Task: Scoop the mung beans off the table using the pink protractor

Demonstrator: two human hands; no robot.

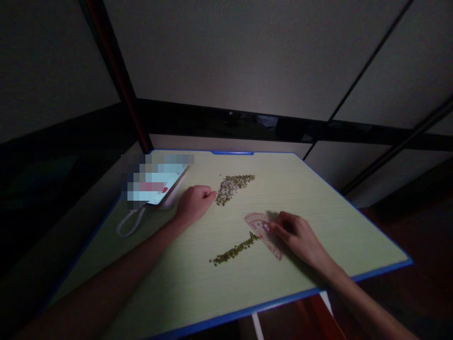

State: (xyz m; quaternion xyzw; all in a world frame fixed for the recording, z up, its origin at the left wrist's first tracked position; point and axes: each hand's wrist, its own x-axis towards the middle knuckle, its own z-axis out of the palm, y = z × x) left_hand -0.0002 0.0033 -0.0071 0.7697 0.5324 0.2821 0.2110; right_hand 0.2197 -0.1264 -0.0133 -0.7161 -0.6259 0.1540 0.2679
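Note:
My right hand (295, 233) pinches a clear semicircular protractor (260, 229) with reddish markings between thumb and fingers. The protractor's edge touches the upper right end of a narrow line of small green beans (235, 250), which look like mung beans. My left hand (196, 204) is closed in a fist on the tabletop, and nothing shows in it. Just right of its thumb lies a larger, spread pile (231, 186) of the green beans mixed with pale grains or bits.
A lit phone or tablet (170, 189), partly pixelated, leans on a pale support at the left, with a white loop strap (130, 222) beside it. The pale table (318, 198) has a blue rim. Cabinet-like panels (230, 61) stand behind it.

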